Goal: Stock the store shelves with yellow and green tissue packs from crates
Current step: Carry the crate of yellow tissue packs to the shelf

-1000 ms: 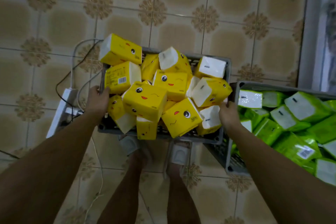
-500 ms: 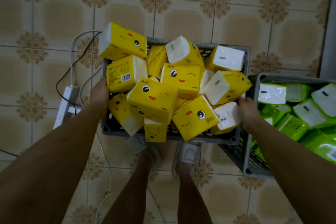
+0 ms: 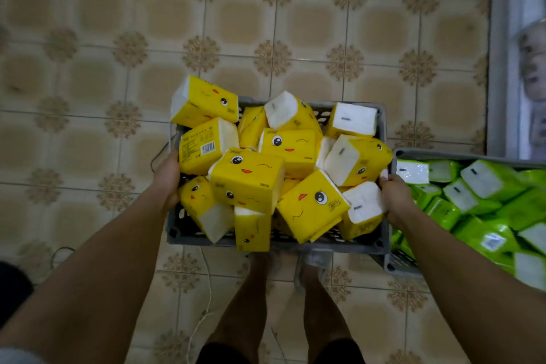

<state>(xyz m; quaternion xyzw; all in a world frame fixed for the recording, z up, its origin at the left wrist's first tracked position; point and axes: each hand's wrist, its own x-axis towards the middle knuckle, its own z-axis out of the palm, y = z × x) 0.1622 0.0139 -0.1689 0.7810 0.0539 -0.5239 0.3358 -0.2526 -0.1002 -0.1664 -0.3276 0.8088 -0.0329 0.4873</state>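
Overhead, each hand (image 3: 167,179) (image 3: 394,199) grips the yellow-pack crate (image 3: 295,241) above patterned floor tiles (image 3: 88,68).

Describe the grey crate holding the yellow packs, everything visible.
The grey crate looks like plastic, rectangular, with lattice walls and a solid rim. Yellow packs heap above its rim. The left hand and right hand grip its opposite short sides. Its right side is close to the green-pack crate; contact is unclear.
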